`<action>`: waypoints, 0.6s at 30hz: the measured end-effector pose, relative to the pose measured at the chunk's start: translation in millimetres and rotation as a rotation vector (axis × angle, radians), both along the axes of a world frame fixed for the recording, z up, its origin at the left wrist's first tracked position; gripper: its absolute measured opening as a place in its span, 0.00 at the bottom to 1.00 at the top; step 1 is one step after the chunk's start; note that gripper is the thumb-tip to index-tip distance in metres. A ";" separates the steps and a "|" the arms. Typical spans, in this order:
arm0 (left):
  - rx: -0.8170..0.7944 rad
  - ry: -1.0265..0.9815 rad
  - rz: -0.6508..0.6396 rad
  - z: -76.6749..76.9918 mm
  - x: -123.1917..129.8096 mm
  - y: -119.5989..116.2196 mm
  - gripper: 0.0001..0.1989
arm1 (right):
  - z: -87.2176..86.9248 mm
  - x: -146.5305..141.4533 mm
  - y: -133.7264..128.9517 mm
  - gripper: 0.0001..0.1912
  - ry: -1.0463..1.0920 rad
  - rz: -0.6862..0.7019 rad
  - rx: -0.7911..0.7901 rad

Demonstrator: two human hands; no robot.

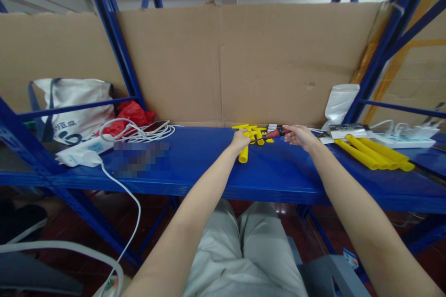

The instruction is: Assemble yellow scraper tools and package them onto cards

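Note:
My left hand point(239, 140) is closed around a yellow plastic tube point(243, 155), whose open lower end shows below the fingers. In my right hand point(300, 137) is a screwdriver with a red and black handle point(277, 132). Its dark shaft points left, with the tip at or close to the yellow tube; whether they touch I cannot tell. Just behind and between the hands lie several small yellow plastic parts point(258, 130) on the blue shelf point(198, 162). A few small black and white pieces point(272, 127) sit beside them, partly hidden by the screwdriver.
Several long yellow tubes point(376, 153) lie at the right, before a white power strip point(406, 140). A clear plastic bag point(341, 102) leans there. Left are coiled white cable point(153, 132), a red bag point(130, 116), a cloth bag point(78, 106) and a plugged-in power strip point(83, 153). Cardboard point(258, 65) stands behind.

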State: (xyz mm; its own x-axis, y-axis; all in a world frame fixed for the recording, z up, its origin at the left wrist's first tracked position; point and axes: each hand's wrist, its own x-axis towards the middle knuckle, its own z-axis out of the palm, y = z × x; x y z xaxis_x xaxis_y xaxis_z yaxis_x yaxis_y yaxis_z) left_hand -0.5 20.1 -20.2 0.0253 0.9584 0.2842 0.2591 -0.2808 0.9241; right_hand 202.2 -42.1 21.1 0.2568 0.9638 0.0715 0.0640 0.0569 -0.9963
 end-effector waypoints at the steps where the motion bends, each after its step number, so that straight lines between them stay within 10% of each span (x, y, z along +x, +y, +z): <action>1: -0.027 0.012 0.000 -0.8 0.2 0.5 0.27 | -1.5 1.7 1.0 0.12 -0.025 0.026 -0.035; 18: 0.038 0.119 0.145 -1.8 0.2 -5.1 0.23 | -20.4 14.8 11.1 0.16 -0.544 0.282 -0.209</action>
State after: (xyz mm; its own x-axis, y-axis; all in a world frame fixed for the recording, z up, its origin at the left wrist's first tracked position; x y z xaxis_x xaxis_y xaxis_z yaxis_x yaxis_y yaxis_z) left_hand -0.2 15.0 -22.0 -0.0764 0.9430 0.3238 0.4066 -0.2671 0.8737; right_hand 217.0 -31.0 0.7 -0.0286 0.9967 -0.0763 0.5735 -0.0462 -0.8179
